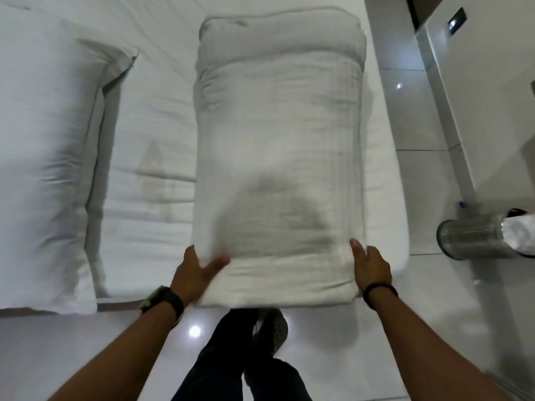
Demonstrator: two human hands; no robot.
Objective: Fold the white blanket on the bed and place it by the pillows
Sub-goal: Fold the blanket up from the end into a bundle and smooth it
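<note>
Your left hand (192, 274) and right hand (372, 266) grip the near corners of the folded white blanket (278, 157), fingers curled under the edge and thumbs pressed on top. The thick bundle lies lengthwise on the bed (150, 180), just beside the pillow (43, 146) on your left, its near end overhanging the mattress edge above the tiled floor (333, 342).
</note>
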